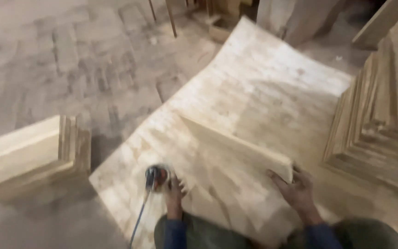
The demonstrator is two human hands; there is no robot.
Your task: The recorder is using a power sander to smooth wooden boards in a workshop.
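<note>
A small power sander [157, 177] is held closed in the grip of the left hand [175, 191]. One wooden board [236, 150], tilted on edge, is gripped at its near corner by the right hand [298, 191]. The board is best kept steady. Beneath lies one plywood sheet [263, 87]; two board stacks [378, 124] are counted, one outside each grip.

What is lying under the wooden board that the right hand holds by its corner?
Under the wooden board, held by the right hand, lies a large pale plywood sheet on the floor. The part directly beneath the board is covered.
</note>
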